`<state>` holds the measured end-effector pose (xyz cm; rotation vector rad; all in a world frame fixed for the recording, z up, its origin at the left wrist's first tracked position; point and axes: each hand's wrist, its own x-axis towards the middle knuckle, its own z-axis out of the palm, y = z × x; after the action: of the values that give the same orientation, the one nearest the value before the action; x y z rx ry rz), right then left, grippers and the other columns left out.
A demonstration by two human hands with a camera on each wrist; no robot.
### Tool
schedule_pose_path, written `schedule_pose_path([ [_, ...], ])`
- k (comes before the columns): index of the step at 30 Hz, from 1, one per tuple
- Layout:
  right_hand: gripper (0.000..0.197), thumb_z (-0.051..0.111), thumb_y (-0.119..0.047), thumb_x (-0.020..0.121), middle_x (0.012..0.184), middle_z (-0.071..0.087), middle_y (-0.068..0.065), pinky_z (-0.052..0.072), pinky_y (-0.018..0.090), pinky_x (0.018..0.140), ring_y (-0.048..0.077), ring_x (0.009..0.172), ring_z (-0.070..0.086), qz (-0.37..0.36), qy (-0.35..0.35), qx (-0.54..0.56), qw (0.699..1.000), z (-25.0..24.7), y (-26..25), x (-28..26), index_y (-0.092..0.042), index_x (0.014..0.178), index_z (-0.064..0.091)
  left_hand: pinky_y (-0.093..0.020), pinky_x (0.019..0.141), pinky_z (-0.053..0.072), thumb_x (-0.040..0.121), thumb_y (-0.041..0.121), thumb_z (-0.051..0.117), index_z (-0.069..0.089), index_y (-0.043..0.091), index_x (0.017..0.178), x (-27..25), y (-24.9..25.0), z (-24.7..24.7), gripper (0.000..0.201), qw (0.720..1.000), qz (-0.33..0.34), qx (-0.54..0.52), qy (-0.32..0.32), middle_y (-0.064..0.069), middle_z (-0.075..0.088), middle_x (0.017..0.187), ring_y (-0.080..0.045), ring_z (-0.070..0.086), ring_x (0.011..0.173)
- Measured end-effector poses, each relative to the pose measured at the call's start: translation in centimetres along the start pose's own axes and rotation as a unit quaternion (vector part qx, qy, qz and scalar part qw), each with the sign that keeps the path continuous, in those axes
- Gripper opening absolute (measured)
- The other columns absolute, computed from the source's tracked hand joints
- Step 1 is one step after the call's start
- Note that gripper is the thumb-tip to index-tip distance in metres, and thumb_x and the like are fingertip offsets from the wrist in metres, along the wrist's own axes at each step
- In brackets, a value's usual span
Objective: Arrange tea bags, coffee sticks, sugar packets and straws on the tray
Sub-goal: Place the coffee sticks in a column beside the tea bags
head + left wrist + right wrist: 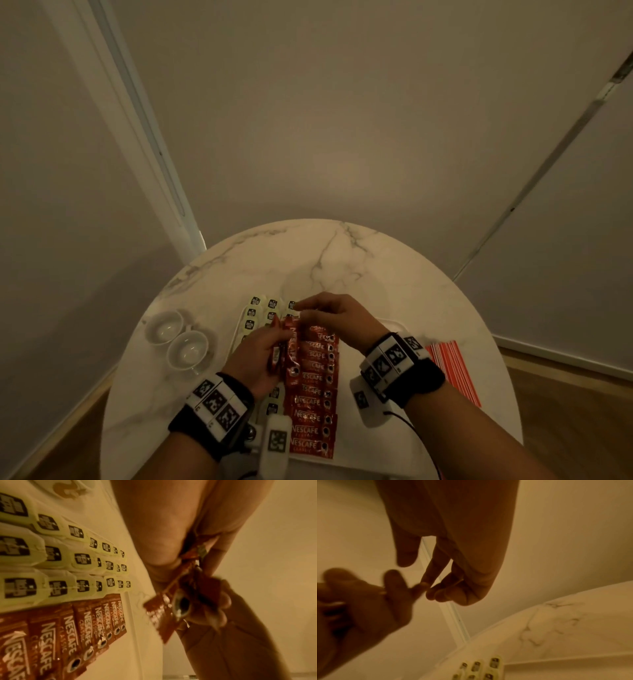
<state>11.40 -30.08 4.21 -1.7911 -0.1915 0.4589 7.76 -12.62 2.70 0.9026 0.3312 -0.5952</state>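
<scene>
A white tray (346, 366) lies on the round marble table (308, 260). On it, tea bags (255, 305) (51, 555) (477, 666) lie in rows on the left. Red coffee sticks (313, 404) (72, 626) overlap in a column beside them. Above the tray, my left hand (257, 349) (163, 527) grips a bundle of coffee sticks (287, 346) (159, 615). My right hand (329, 318) (453, 547) reaches the bundle's far end. Its thumb and fingers are apart, with nothing seen between them. Red-and-white straws (454, 370) lie on the table to the right.
Two white cups (164, 327) (188, 349) stand on the table left of the tray. Bare marble lies behind the tray. Walls close in behind the table, and wooden floor shows at both lower corners.
</scene>
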Motion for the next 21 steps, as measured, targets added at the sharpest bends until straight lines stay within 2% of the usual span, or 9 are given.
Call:
schedule_pose_path([
  [1, 0.014, 0.07, -0.021, 0.087, 0.09, 0.067, -0.009, 0.053, 0.018, 0.073, 0.001, 0.077, 0.067, -0.004, -0.011, -0.011, 1.0, 0.1, -0.7, -0.7, -0.023, 0.1, 0.073, -0.037, 0.062, 0.052, 0.083, 0.009, 0.052, 0.067, -0.003, 0.102, -0.2, 0.0, 0.4, 0.028, 1.0, -0.001, 0.007, -0.011, -0.021, 0.064, 0.086, -0.027, 0.063, 0.069],
  [3, 0.016, 0.071, -0.015, 0.086, 0.088, 0.059, -0.013, 0.049, 0.012, 0.067, -0.005, 0.07, 0.062, -0.018, -0.014, -0.054, 0.998, 0.1, -1.5, -1.7, -0.017, 0.102, 0.072, -0.036, 0.057, 0.053, 0.084, 0.007, 0.051, 0.066, -0.004, 0.102, -0.7, 0.1, 1.3, 0.026, 0.999, -0.001, 0.028, -0.026, -0.021, 0.066, 0.083, -0.027, 0.065, 0.066],
  [6, 0.013, 0.071, -0.013, 0.085, 0.083, 0.059, -0.013, 0.05, 0.015, 0.069, -0.001, 0.069, 0.059, -0.021, -0.002, -0.113, 0.993, -0.3, -1.6, -2.4, -0.017, 0.097, 0.07, -0.029, 0.048, 0.052, 0.091, 0.0, 0.044, 0.063, -0.004, 0.095, -1.4, -0.1, 2.2, 0.019, 0.996, 0.001, 0.086, -0.038, -0.017, 0.067, 0.071, -0.023, 0.064, 0.054],
  [8, 0.01, 0.069, -0.011, 0.085, 0.081, 0.062, -0.011, 0.05, 0.019, 0.071, 0.001, 0.07, 0.059, -0.003, -0.013, -0.129, 0.992, -0.6, -1.5, -2.8, -0.019, 0.091, 0.066, -0.03, 0.051, 0.054, 0.091, -0.001, 0.046, 0.063, -0.005, 0.094, -1.7, -0.4, 2.5, 0.018, 0.993, 0.003, 0.112, -0.04, -0.016, 0.068, 0.073, -0.023, 0.066, 0.057],
  [10, 0.009, 0.064, -0.009, 0.088, 0.076, 0.061, -0.01, 0.046, 0.013, 0.065, -0.005, 0.063, 0.056, 0.011, -0.03, -0.129, 0.991, -0.8, -1.6, -3.0, -0.018, 0.088, 0.063, -0.035, 0.06, 0.058, 0.089, 0.002, 0.052, 0.064, -0.007, 0.099, -2.0, -0.6, 2.5, 0.018, 0.991, 0.006, 0.129, -0.035, -0.019, 0.069, 0.083, -0.027, 0.068, 0.068],
  [12, 0.009, 0.06, -0.006, 0.091, 0.074, 0.059, -0.007, 0.041, 0.011, 0.057, -0.006, 0.056, 0.053, 0.02, -0.028, -0.105, 0.994, -1.2, -1.7, -3.3, -0.015, 0.088, 0.061, -0.035, 0.061, 0.058, 0.088, 0.006, 0.057, 0.063, -0.008, 0.104, -2.3, -0.7, 2.7, 0.023, 0.985, 0.003, 0.169, -0.034, -0.022, 0.068, 0.09, -0.029, 0.068, 0.075],
  [16, 0.014, 0.057, -0.002, 0.091, 0.07, 0.059, 0.001, 0.043, 0.024, 0.055, 0.01, 0.055, 0.052, 0.031, 0.016, -0.018, 0.999, -1.6, -1.2, -3.7, -0.013, 0.083, 0.06, -0.029, 0.05, 0.052, 0.09, 0.011, 0.059, 0.064, -0.003, 0.093, -3.0, -0.8, 3.0, 0.015, 0.951, 0.027, 0.305, -0.03, -0.013, 0.07, 0.072, -0.023, 0.065, 0.059],
  [18, 0.015, 0.056, 0.001, 0.091, 0.066, 0.058, 0.001, 0.042, 0.025, 0.054, 0.012, 0.053, 0.052, 0.038, 0.039, 0.022, 0.998, -1.6, -1.1, -3.8, -0.01, 0.081, 0.06, -0.032, 0.056, 0.054, 0.09, 0.013, 0.06, 0.065, -0.001, 0.089, -3.1, -1.0, 3.0, 0.015, 0.942, 0.035, 0.331, -0.031, -0.012, 0.07, 0.069, -0.024, 0.065, 0.058],
  [21, 0.01, 0.057, 0.002, 0.09, 0.072, 0.058, 0.009, 0.043, 0.026, 0.053, 0.013, 0.054, 0.05, 0.046, 0.081, 0.095, 0.991, -1.4, -1.1, -3.8, -0.005, 0.083, 0.06, -0.034, 0.061, 0.053, 0.091, 0.019, 0.06, 0.067, 0.002, 0.083, -3.3, -1.7, 2.8, 0.02, 0.939, 0.041, 0.34, -0.018, -0.012, 0.069, 0.068, -0.024, 0.063, 0.055],
])
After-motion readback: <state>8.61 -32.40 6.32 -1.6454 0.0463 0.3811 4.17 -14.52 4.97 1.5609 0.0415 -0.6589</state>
